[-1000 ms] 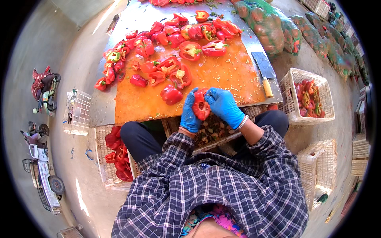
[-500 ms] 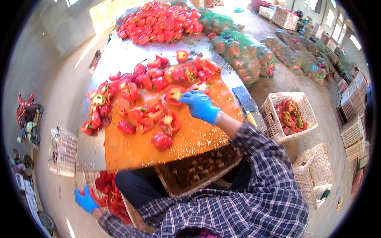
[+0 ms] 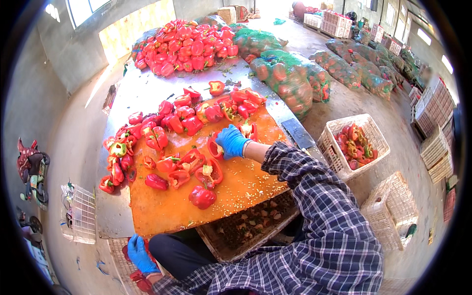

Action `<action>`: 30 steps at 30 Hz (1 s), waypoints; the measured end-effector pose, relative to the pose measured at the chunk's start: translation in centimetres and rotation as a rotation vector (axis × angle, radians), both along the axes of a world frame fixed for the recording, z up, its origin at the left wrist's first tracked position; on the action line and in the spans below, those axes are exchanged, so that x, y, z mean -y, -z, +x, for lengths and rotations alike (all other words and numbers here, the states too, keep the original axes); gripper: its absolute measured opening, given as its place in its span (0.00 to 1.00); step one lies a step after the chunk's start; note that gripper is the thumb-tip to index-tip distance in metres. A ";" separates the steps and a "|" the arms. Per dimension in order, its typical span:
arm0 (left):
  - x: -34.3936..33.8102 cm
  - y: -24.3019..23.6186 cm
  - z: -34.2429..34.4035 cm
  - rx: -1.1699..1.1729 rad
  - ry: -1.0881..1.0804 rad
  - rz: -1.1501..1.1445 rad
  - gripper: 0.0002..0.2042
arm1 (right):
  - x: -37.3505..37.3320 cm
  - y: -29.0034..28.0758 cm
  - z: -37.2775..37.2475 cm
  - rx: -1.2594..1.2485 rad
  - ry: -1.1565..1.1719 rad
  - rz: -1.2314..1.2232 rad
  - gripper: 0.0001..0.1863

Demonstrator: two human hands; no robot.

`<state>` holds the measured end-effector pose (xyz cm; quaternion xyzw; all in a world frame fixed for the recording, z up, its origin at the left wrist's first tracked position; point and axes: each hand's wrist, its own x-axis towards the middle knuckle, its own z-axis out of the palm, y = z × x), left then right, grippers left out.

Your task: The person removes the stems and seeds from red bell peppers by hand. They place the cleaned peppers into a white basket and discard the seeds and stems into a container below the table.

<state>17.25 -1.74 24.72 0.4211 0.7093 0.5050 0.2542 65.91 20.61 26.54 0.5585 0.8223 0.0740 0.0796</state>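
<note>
My right hand (image 3: 232,141), in a blue glove, is closed at the edge of a red bell pepper half (image 3: 214,147) on the orange board (image 3: 246,172). Around it lie cut pepper halves (image 3: 210,173), some with pale seed cores showing, and a whole red pepper (image 3: 202,197). My left hand (image 3: 141,254), also gloved in blue, hangs low by the table's near left corner with its fingers loosely apart and nothing seen in them. Beneath it a crate (image 3: 120,260) holds red pepper pieces, partly hidden by my hand and arm.
A cleaver (image 3: 297,133) lies at the board's right edge. Heaped red peppers (image 3: 184,46) cover the table's far end, beside green net sacks (image 3: 285,81). Right of the table stands a white crate (image 3: 354,147) of pepper scraps; a scrap bin (image 3: 246,228) sits under the near edge.
My right hand has come nearer and closed on the pepper half, which has shifted toward me. My left hand has moved right, from outside the crate to near the table corner.
</note>
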 end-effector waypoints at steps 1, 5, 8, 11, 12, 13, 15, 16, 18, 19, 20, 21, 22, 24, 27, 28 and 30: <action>-1.1 -0.9 2.4 0.077 0.049 0.044 0.11 | 0.5 0.1 0.3 -0.043 0.044 -0.046 0.19; -2.4 -5.1 11.7 0.085 0.398 0.172 0.12 | 4.3 -1.0 1.7 -0.332 0.161 -0.101 0.28; -2.3 -5.6 18.7 0.394 0.602 0.146 0.21 | 10.1 -4.4 1.2 -0.715 0.245 -0.189 0.32; -3.3 -3.6 25.3 0.697 0.758 0.250 0.34 | 14.7 -3.9 0.0 -1.020 0.173 -0.323 0.34; -3.4 -2.3 27.0 0.834 0.794 0.234 0.35 | 16.4 -4.1 -0.7 -1.017 0.173 -0.365 0.34; -3.5 -0.9 29.0 0.978 0.839 0.211 0.36 | 18.0 -4.1 -0.8 -1.120 0.156 -0.428 0.35; -2.9 0.8 31.4 1.107 0.868 0.167 0.36 | 20.3 -4.1 -1.1 -0.994 0.198 -0.386 0.35; -2.5 0.5 32.0 1.186 0.837 0.120 0.36 | 21.2 -5.4 -0.6 -0.982 0.219 -0.393 0.36; -2.0 0.3 32.7 1.298 0.826 0.048 0.34 | 22.1 -3.3 0.2 -1.101 0.167 -0.219 0.36; -2.1 0.8 32.7 1.326 0.843 0.022 0.34 | 22.4 -2.5 0.6 -1.158 0.136 -0.130 0.36; -1.8 0.7 32.7 1.352 0.854 -0.008 0.33 | 22.9 -2.3 0.9 -1.188 0.104 -0.184 0.37; -1.3 0.5 32.7 1.284 0.856 -0.001 0.33 | 23.2 -2.2 1.2 -1.216 0.070 -0.237 0.37; -0.9 0.2 32.8 1.216 0.856 0.007 0.32 | 23.4 -2.1 1.4 -1.244 0.034 -0.292 0.38; -1.1 -0.5 33.0 1.117 0.905 -0.019 0.31 | 23.8 -1.1 1.2 -1.407 -0.015 -0.389 0.38; -1.1 0.2 31.4 1.020 0.965 -0.135 0.31 | 23.5 1.7 -0.1 -1.602 -0.088 -0.485 0.37; -1.2 0.3 31.5 0.989 0.960 -0.165 0.31 | 23.2 2.0 -0.3 -1.514 -0.092 -0.426 0.37; -0.5 0.0 31.6 0.871 0.952 -0.149 0.31 | 23.4 1.8 -0.4 -1.462 -0.036 -0.403 0.34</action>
